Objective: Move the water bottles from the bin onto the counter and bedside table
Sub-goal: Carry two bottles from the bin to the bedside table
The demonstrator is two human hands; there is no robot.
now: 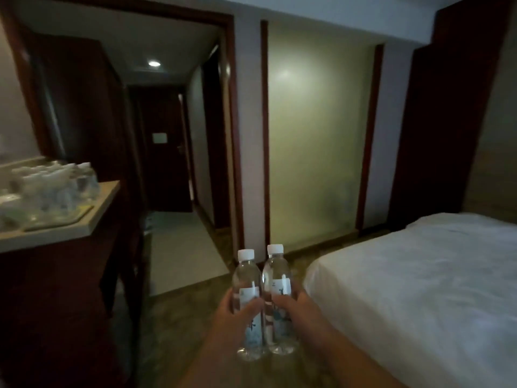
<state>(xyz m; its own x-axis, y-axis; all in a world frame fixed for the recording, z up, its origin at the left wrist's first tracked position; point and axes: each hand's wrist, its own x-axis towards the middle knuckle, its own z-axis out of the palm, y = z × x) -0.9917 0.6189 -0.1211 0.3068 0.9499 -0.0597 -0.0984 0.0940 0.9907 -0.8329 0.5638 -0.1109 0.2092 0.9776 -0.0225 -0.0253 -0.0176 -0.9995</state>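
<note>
Two clear water bottles with white caps stand upright side by side in front of me, above the floor. My left hand (pixel 233 317) grips the left bottle (pixel 246 278) around its middle. My right hand (pixel 300 310) grips the right bottle (pixel 277 275) the same way. The two bottles touch each other. The counter (pixel 103 204) with a pale top is at the left, carrying several blurred bottles (pixel 84 177) and glasses on a tray. No bin or bedside table is in view.
A bed (pixel 419 275) with white sheets fills the right side. A dark wooden cabinet carries the counter at the left. Straight ahead, a doorway opens onto a hallway (pixel 179 242) ending at a dark door. Patterned carpet runs between cabinet and bed.
</note>
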